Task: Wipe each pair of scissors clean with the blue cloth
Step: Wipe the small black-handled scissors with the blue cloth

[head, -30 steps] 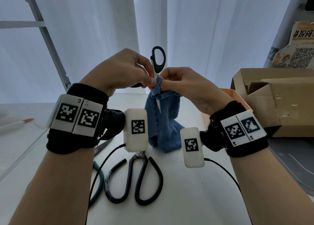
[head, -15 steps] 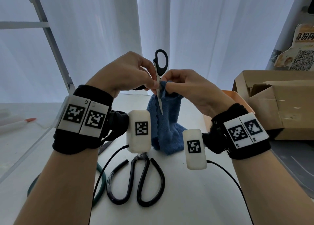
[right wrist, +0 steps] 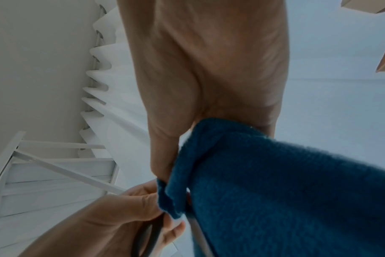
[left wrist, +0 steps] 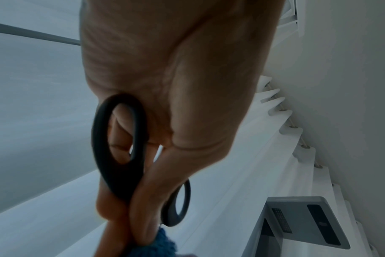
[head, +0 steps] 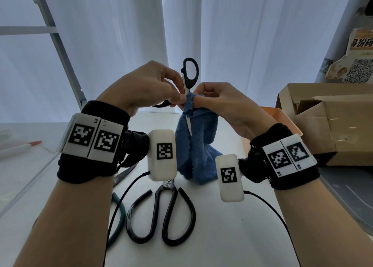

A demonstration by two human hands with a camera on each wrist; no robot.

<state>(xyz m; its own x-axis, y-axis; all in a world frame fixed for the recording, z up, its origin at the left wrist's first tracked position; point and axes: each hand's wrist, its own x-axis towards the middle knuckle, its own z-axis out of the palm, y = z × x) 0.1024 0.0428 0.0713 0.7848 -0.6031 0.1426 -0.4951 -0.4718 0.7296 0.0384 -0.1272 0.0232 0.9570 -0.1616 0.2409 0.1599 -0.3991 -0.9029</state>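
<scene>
Head view: left hand (head: pixel 145 87) raised above the surface (head: pixel 222 226), grip curled around the small black-handled scissors (head: pixel 188 79). Scissors upright, one handle loop at top, blade pointing down. Second loop sits low inside the left palm, confirmed in the left wrist view, where fingers wrap the handles (left wrist: pixel 119 144).

Right hand (head: pixel 224 107) level with the left, fingertips nearly touching it. Right grip pinches the top edge of the blue cloth (head: pixel 195 143) against the blade just below the pivot. Bare blade tip shows in front of the cloth, below the pinch. Rest of the cloth hangs down, its lower end near or on the surface; contact cannot be confirmed.

Right wrist view: thumb and fingers closed on a fold of cloth (right wrist: pixel 264 182); blade partly seen beside it, blurred.

On the surface, near edge: large black scissors (head: pixel 163 212), handles toward the person, pivot hidden behind the left wrist unit. Just left of them, a green-handled pair (head: pixel 119 216), mostly covered by the left forearm. Cardboard box (head: pixel 333 121) at the right. Red-tipped pen (head: pixel 20 147) far left.
</scene>
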